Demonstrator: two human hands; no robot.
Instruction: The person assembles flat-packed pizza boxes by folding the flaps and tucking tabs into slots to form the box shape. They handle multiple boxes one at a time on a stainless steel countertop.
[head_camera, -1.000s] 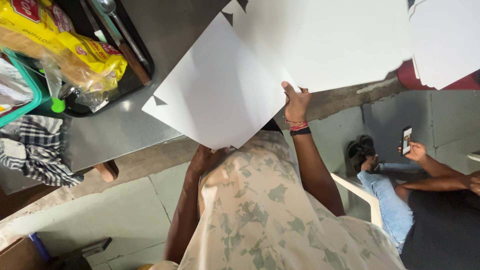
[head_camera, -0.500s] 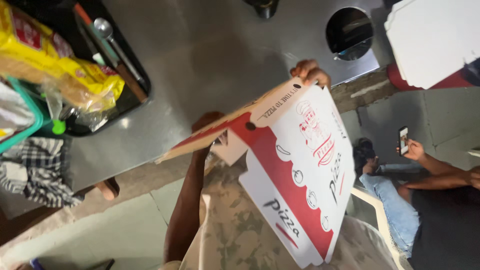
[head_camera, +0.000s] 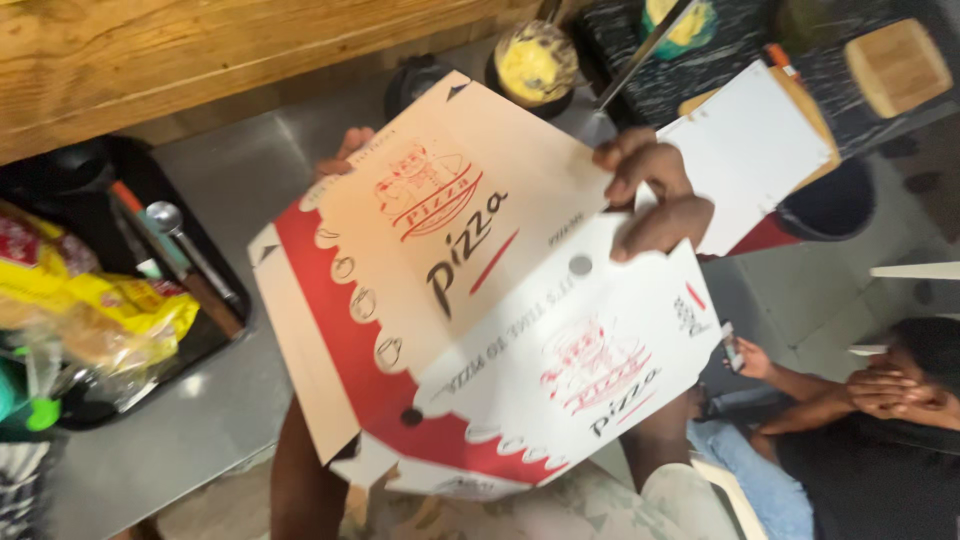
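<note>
1. Pizza box (head_camera: 470, 300): a flat-packed cardboard blank, cream and white with a red scalloped band, held tilted above the near edge of the bench (head_camera: 200, 440). It is partly folded along its creases and serves as the landmark for every entry below.
2. Right hand (head_camera: 650, 195): at the upper right edge of the box, where the two large panels meet. Its grip is pinched on the cardboard, thumb on the printed face and fingers curled over the edge.
3. Left hand (head_camera: 345, 150): at the upper left edge of the box. Only fingertips show above the panel, apparently pressed to its back; whether this grip is curled shut or lies flat cannot be told.
4. Method, as judged: a clean fold calls for bending along the scored lines only, both hands holding opposite edges square, so that the side flaps stand up without tearing.
5. Black tray (head_camera: 215, 330): left of the box, on the bench, bearing a spoon (head_camera: 185, 245), yellow packets (head_camera: 110, 315) and other utensils.
6. Seated person (head_camera: 860, 420): lower right of the box, beyond the bench, one hand holding a phone (head_camera: 733, 347).
7. Stack of flat boxes (head_camera: 755, 150): right of and behind the box.
8. Wooden ledge (head_camera: 200, 60): beyond the box, at the far side of the bench.
</note>
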